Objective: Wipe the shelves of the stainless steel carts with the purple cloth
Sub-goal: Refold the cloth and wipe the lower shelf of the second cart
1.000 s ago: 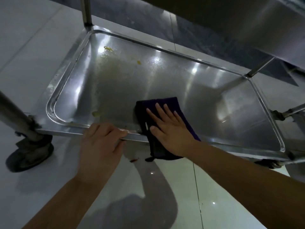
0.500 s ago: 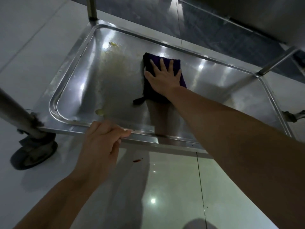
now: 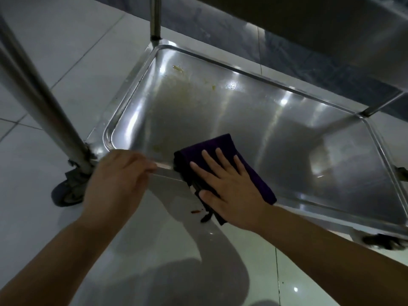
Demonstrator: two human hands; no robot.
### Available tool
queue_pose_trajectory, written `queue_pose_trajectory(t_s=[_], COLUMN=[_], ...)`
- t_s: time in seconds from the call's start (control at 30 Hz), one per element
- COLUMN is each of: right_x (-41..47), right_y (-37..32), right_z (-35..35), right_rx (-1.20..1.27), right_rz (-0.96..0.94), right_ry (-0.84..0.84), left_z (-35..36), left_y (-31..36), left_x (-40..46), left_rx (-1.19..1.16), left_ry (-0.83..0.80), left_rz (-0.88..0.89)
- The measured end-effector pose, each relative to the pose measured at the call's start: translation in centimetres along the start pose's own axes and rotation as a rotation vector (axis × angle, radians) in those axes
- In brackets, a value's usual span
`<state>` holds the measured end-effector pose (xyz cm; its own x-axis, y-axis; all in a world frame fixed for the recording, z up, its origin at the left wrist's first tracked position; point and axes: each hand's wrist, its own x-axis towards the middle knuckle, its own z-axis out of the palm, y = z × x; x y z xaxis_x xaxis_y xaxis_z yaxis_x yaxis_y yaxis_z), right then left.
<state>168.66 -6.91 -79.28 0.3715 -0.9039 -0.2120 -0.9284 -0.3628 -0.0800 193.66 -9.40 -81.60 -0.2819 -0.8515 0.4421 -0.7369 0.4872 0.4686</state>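
Here the right hand (image 3: 229, 191) presses flat the purple cloth (image 3: 223, 171) overhanging the shelf (image 3: 287, 138) rim, left hand (image 3: 114, 180) gripping it.

Count: 1 steel cart shelf (image 3: 287, 138), 1 purple cloth (image 3: 220, 149), 2 hands, left hand (image 3: 114, 184) & right hand (image 3: 229, 191), 3 upright posts visible, 2 wheels in view, approx 3 yellow spots on shelf

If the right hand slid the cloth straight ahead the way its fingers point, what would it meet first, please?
Probably the yellowish smear on the shelf, before the far rim; right hand, purple cloth.
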Motion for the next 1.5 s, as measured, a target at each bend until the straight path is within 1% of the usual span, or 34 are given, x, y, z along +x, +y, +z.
queue_pose_trajectory(t_s=[0.07, 0.17, 0.23, 0.37, 0.53, 0.63, 0.7, 0.8, 0.97, 1.07, 1.2, 1.3, 1.4, 1.5], right_x=[0.0, 2.4, 5.3, 11.9, 19.6, 21.9, 21.7, 19.5, 12.8, 8.5, 5.0, 4.8, 6.9, 11.2], right_y=[0.3, 1.2, 2.1, 4.4, 7.0, 6.9, 6.3, 4.3, -0.9, -3.3, -5.1, -4.9, -4.2, -3.3], right_z=[-0.2, -0.7, -0.8, -1.4, -3.3, -4.2, -4.4, -3.8, -1.5, -1.0, -0.9, -1.1, -1.5, -2.0], right_rx=[-0.001, 0.010, 0.022, -0.021, 0.061, 0.094, 0.100, 0.088, 0.012, 0.017, 0.005, -0.008, 0.000, -0.023], right_rz=[-0.007, 0.002, 0.050, 0.136, 0.255, 0.314, 0.322, 0.272, 0.083, -0.032, -0.106, -0.137, -0.160, -0.106], right_ry=[-0.017, -0.020, -0.009, 0.067, 0.080, 0.055, 0.044, 0.053, 0.044, 0.007, -0.032, -0.049, -0.033, -0.008], left_z=[-0.2, 0.3, 0.5, 0.9, 1.5, 1.6, 1.6, 1.5, 1.4, 0.9, 0.1, 0.4, 0.9, 1.0], left_y=[-0.9, -0.9, -0.7, -1.1, -1.8, -2.0, -2.2, -2.1, -1.6, -1.6, -2.3, -2.3, -2.7, -3.1], left_x=[-0.3, -0.2, 0.0, -0.2, -0.2, -0.2, -0.3, -0.4, -0.6, -0.9, -1.4, -1.8, -1.5, -1.1], left_rx=[0.050, 0.020, -0.032, -0.129, -0.141, -0.151, -0.149, -0.119, -0.093, -0.101, -0.088, -0.043, -0.063, -0.097], left_ry=[0.054, 0.102, 0.117, 0.169, 0.206, 0.223, 0.231, 0.225, 0.219, 0.209, 0.281, 0.319, 0.353, 0.381], left_rz=[-0.104, -0.150, -0.181, -0.207, -0.208, -0.200, -0.187, -0.168, -0.161, -0.170, -0.142, -0.116, -0.123, -0.142])
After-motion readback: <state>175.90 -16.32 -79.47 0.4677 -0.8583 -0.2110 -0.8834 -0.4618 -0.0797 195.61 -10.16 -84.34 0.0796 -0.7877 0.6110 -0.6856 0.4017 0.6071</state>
